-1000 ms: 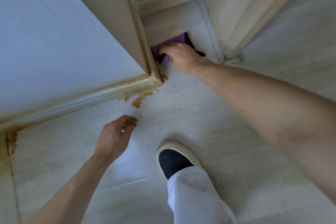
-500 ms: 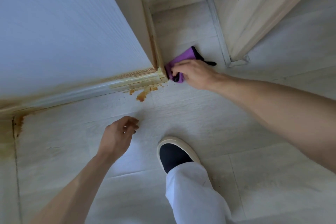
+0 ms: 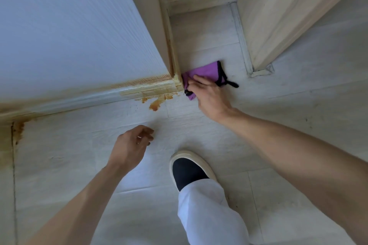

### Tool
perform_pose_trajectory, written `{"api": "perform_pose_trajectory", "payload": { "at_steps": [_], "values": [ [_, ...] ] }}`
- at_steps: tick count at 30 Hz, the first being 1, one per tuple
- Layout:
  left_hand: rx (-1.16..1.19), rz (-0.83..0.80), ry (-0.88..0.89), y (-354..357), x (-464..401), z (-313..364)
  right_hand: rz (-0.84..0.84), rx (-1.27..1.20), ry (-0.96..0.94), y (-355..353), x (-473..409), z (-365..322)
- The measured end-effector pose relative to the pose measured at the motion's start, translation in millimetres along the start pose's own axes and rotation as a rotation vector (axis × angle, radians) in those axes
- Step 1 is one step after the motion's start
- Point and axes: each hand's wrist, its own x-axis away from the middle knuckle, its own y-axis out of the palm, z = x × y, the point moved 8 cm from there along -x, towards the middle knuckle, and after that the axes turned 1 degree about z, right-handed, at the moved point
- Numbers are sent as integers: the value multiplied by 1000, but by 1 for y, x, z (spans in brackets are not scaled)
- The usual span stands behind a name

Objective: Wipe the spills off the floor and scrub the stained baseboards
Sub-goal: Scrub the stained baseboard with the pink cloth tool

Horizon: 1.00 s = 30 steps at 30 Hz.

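Note:
A purple cloth (image 3: 207, 70) with black trim lies on the pale floor against the outer corner of the wall. My right hand (image 3: 209, 95) presses down on it, fingers spread over its near edge beside the stained baseboard corner (image 3: 177, 82). Orange-brown stain runs along the baseboard (image 3: 147, 87) to the left of the corner. An orange spill (image 3: 157, 102) sits on the floor just below it. Another stain (image 3: 19, 128) marks the floor seam at far left. My left hand (image 3: 132, 145) hovers above the floor, fingers loosely curled, holding nothing.
A wooden door (image 3: 288, 10) stands ajar at upper right, its bottom corner near the cloth. My foot in a dark slip-on shoe (image 3: 189, 169) with a white trouser leg stands on the floor below my hands. A white panelled wall (image 3: 69, 36) fills the upper left.
My right hand has dragged the purple cloth along the side baseboard toward me, from the alcove down to the outer corner. My left hand has stayed put.

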Motion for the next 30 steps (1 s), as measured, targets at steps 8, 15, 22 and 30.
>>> {"api": "perform_pose_trajectory", "payload": {
  "at_steps": [8, 15, 22, 30],
  "values": [
    [11, -17, -34, 6, 7, -3, 41, 42, -9, -5, 3, -8],
    [35, -6, -48, 12, 15, -4, 56, 81, 105, -6, 9, -6],
    [49, -5, -50, 15, 23, -3, 21, 158, 116, -11, 4, 2],
    [40, -3, -66, 1, 27, -7, 3, 76, 20, -14, 10, -3]
  ]
}}
